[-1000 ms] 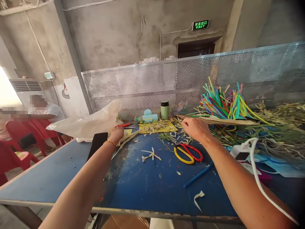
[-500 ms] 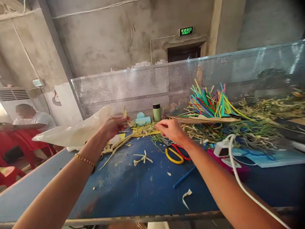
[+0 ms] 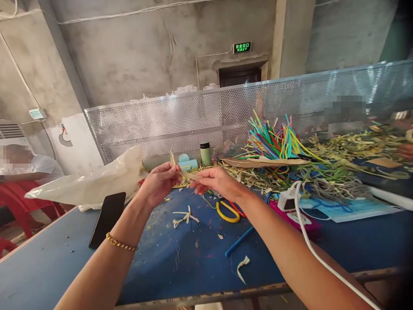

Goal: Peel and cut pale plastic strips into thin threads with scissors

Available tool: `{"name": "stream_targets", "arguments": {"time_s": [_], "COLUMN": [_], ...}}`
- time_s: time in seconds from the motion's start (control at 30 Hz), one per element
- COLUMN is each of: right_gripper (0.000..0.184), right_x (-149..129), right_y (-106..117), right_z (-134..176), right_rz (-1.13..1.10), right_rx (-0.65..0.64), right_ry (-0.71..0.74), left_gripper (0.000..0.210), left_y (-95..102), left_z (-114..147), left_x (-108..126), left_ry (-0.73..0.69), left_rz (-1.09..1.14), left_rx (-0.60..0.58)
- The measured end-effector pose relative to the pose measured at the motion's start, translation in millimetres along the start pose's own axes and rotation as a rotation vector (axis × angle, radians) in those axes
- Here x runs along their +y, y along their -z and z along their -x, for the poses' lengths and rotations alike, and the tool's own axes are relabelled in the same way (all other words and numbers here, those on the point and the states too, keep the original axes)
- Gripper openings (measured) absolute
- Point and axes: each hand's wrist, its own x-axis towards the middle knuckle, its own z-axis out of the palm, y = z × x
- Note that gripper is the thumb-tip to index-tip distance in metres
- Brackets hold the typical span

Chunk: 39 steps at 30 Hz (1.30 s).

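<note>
A pale dried husk strip stretches between my two hands above the blue table. My left hand pinches it, and one pointed end stands up above the thumb. The other end is between the thumb and fingers of my right hand. Below the hands lies a small knotted piece of husk with several thin arms. Scissors with a yellow handle and a red one lie beneath my right wrist, partly covered by it.
A black phone lies left of my forearm, by a plastic bag. Behind are a green bottle, colourful pipe cleaners and husk scraps. A white cable crosses beside my right arm. Someone sits far left.
My hands have come together, and my right hand now grips the strip's free end. The left forearm has shifted right, uncovering the phone. The view has turned slightly right.
</note>
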Motion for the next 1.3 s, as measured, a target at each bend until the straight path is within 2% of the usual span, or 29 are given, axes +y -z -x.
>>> {"name": "stream_targets", "arguments": {"time_s": [0.13,0.23,0.33,0.43,0.53,0.67,0.73,0.83,1.0,1.17,1.3], "right_gripper": [0.031,0.029,0.026,0.024,0.025,0.023,0.020,0.018,0.015,0.009,0.018], "right_x": [-3,-2,2,5,5,-2,-6,-8,-7,-2,1], "right_y": [1,-2,-1,2,0,-7,-10,-14,-18,-13,2], "right_z": [3,2,-1,-2,-1,2,2,2,1,-1,-6], "right_rz": [-0.049,-0.025,0.019,0.040,0.016,0.047,0.097,0.171,0.248,0.376,0.523], "right_rx": [-0.054,0.012,0.102,0.089,0.045,0.066,0.076,0.080,0.090,0.117,0.204], "right_ry": [-0.028,-0.043,-0.003,0.036,0.030,0.067,0.088,0.111,0.138,0.161,0.105], "left_gripper": [0.004,0.012,0.008,0.013,0.014,0.009,0.016,0.021,0.017,0.008,0.013], "left_y": [13.3,14.7,14.4,17.6,23.5,29.6,30.9,31.8,38.4,48.5,45.6], "left_z": [0,2,4,5,4,1,-1,-3,-6,-6,-6], "left_x": [-13,-23,-29,-29,-26,-23,-22,-22,-22,-20,-25], "left_ry": [-0.003,-0.024,-0.114,-0.150,-0.126,-0.006,0.023,-0.021,-0.086,-0.084,-0.044], "left_rz": [0.181,0.152,0.030,-0.010,0.039,0.165,0.216,0.256,0.286,0.231,0.105], "left_rx": [-0.036,-0.049,0.020,0.092,0.150,0.262,0.297,0.337,0.436,0.422,0.358]}}
